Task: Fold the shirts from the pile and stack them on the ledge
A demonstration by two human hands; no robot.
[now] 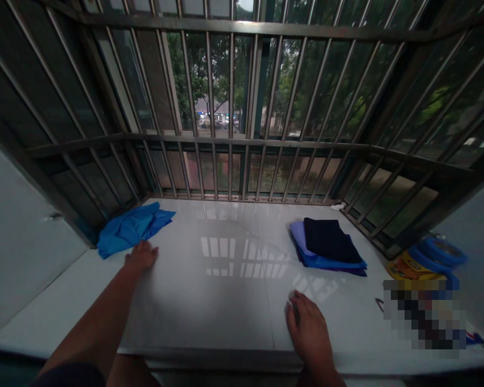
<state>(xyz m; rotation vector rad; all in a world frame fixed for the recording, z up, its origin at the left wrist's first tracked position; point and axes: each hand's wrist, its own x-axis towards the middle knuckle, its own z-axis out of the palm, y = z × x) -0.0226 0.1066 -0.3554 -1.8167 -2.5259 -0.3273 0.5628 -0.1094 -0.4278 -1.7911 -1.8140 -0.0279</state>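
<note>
A crumpled bright blue cloth (133,228) lies at the left end of the white sill. My left hand (142,256) rests at its near edge, with the fingertips meeting the fabric and the thumb spread to the right. Toward the front right, my right hand (308,325) lies on the sill, fingers slightly bent and thumb apart, holding nothing. Beyond it sits a stack of folded cloths: a black one (331,239) on top, a lavender one (300,240) and a blue one (334,262) beneath.
Metal window bars (242,142) enclose the white sill (226,312) at the back and sides. A yellow and blue container (413,267) stands at the right end, behind a pixelated area. A small white scrap (337,206) lies in the back right corner.
</note>
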